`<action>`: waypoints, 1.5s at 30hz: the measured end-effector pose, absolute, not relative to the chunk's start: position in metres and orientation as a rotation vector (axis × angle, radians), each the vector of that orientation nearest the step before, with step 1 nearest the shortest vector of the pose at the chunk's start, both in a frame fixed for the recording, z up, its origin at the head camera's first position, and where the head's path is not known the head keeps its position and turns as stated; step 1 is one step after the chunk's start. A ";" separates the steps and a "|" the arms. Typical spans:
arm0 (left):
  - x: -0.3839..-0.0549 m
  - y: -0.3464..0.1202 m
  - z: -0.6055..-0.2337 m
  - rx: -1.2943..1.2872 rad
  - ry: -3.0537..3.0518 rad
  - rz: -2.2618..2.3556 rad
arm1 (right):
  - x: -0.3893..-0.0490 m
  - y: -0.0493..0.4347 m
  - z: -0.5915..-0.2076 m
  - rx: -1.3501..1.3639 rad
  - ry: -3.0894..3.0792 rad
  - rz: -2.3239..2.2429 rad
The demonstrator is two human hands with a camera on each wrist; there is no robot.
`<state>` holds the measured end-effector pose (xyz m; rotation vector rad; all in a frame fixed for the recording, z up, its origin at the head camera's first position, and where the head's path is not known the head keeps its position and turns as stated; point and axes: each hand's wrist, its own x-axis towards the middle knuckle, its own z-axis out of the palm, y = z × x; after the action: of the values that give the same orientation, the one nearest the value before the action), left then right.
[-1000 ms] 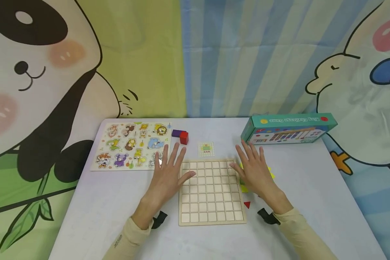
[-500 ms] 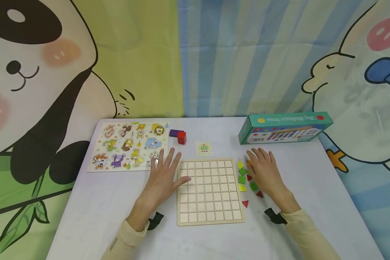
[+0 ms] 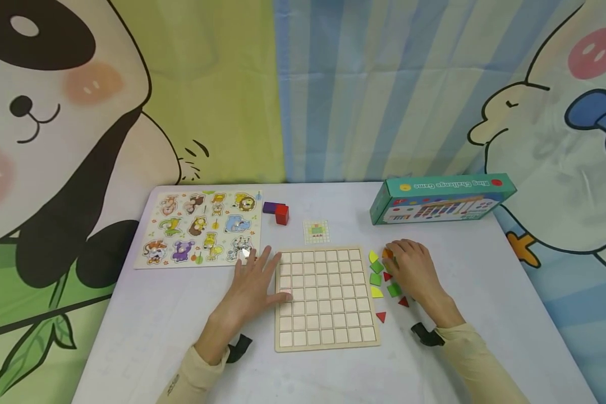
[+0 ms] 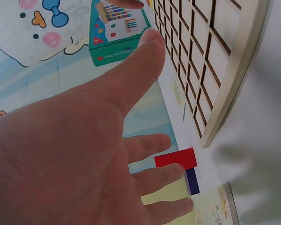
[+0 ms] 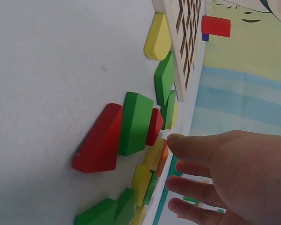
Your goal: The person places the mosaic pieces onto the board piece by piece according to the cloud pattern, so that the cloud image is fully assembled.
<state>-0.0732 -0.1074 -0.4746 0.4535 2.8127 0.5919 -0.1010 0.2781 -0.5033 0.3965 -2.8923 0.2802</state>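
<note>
My left hand (image 3: 249, 292) has its fingers spread, with the thumb over the left edge of the wooden grid board (image 3: 328, 346). In the left wrist view the palm and thumb (image 4: 152, 44) show beside the board's frame. My right hand (image 3: 416, 269) is over the loose coloured blocks right of the board, fingertips close to an orange block (image 3: 386, 253). In the right wrist view its thumb (image 5: 178, 140) points at the orange block (image 5: 163, 159), apart from the other fingers. Green blocks (image 5: 136, 124), a red triangle (image 5: 100, 140) and a yellow block (image 5: 158, 37) lie nearby.
A small pattern card (image 3: 316, 231) lies behind the board. Purple (image 3: 271, 207) and red (image 3: 281, 214) blocks stand by an animal puzzle board (image 3: 182, 224) at the back left. A green game box (image 3: 444, 199) stands at the back right.
My right hand has moved right off the board's edge and its fingers have bent down toward the orange block, uncovering several pieces. The left hand has slid slightly down and left.
</note>
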 end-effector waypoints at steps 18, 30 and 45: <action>-0.065 -0.100 -0.477 0.401 2.573 0.680 | -0.108 0.276 -0.511 0.342 -2.889 0.402; -0.063 -0.098 -0.481 0.357 2.541 0.682 | -0.112 0.277 -0.515 0.456 -2.785 0.432; -0.062 -0.097 -0.485 0.333 2.538 0.679 | -0.123 0.216 -0.499 0.920 -2.548 0.464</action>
<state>-0.0618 -0.0969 -0.4847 0.3329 2.5384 0.6792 -0.1233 0.2158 -0.4988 0.9202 -2.5476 0.4642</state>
